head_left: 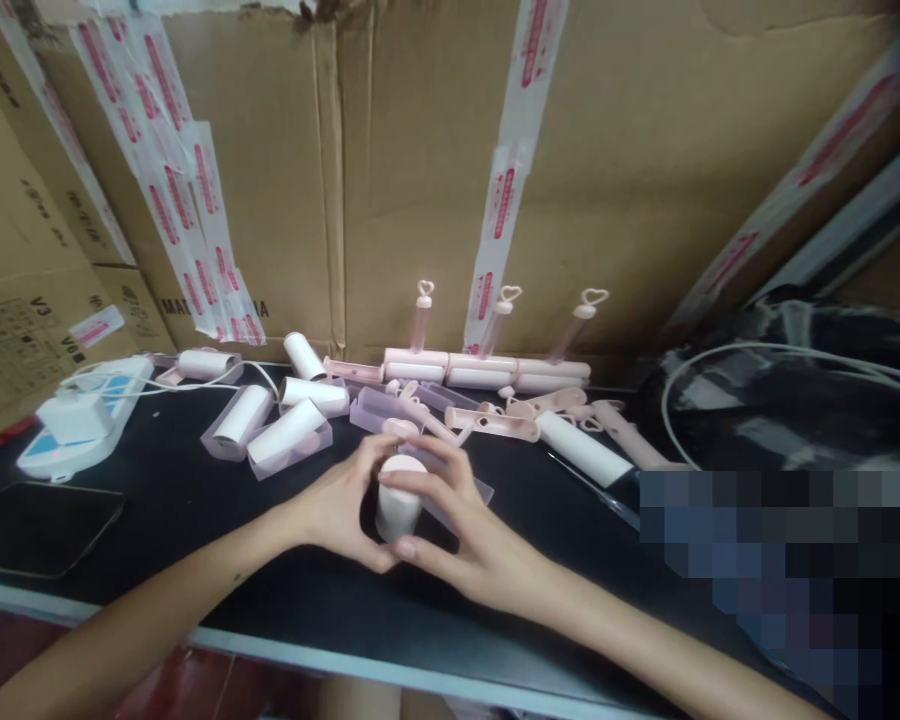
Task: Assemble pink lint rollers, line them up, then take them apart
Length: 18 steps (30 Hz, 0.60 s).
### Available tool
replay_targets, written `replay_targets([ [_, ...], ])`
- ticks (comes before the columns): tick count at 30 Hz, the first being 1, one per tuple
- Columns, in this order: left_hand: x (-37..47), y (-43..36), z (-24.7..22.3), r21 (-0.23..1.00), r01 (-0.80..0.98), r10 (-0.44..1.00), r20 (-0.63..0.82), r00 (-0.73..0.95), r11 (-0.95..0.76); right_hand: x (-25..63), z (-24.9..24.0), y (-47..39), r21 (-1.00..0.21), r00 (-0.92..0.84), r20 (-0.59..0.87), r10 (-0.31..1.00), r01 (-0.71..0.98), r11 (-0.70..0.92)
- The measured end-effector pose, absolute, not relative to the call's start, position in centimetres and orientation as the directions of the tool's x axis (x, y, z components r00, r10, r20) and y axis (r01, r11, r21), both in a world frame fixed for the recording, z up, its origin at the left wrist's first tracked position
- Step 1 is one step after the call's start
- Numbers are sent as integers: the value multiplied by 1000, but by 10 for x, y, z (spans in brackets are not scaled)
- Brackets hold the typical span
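Note:
A short white cylinder [399,515] with a rounded top is between my two hands over the front middle of the table. My left hand [337,510] curls around its left side, thumb in front and fingertips behind, with a gap at the palm. On the other side, my right hand [469,530] lays a finger across the cylinder's top, its thumb close to the left thumb. Pale pink parts [401,428] lie just behind the fingers. A translucent sleeve [484,490] sticks out behind the right hand. Whether the cylinder's base touches the table cannot be made out.
White tubes with lilac trays [289,440] lie to the left. Pink holders with heart-topped sticks [502,310] line the cardboard wall [420,150]. A power strip [131,390] and a dark phone [45,525] are far left. A white tube [581,445] and a thin metal tool [592,490] lie right.

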<state>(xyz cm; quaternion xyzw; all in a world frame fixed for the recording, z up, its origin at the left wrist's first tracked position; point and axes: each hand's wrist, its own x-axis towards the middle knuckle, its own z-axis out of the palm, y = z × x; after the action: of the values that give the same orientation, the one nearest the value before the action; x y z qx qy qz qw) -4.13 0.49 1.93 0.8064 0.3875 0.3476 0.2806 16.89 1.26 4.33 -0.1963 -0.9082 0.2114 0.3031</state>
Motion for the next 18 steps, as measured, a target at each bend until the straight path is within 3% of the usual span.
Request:
replay_targets([
  [4,-56,20,23,677,256,701,537,471,-690,167,38,10,-620,-732,425,532,193,760],
  [8,-51,27,19,736,342,777,387,497,-585,175,52,12,-794,-549,500,670,18,608],
  [11,-44,23,20,638,529,815,308,491,-560,196,76,29,-896,-392,433,812,-87,436],
  [14,-41,19,24,561,601,818,314,482,-570,220,97,48,-884,-196,467,862,-136,448],
  [16,-38,16,24,629,556,826,286,485,-544,231,103,57,-856,-156,517,842,-121,503],
  [18,-33,14,20,763,432,840,258,478,-481,232,101,58,-833,-268,543,796,-57,550],
])
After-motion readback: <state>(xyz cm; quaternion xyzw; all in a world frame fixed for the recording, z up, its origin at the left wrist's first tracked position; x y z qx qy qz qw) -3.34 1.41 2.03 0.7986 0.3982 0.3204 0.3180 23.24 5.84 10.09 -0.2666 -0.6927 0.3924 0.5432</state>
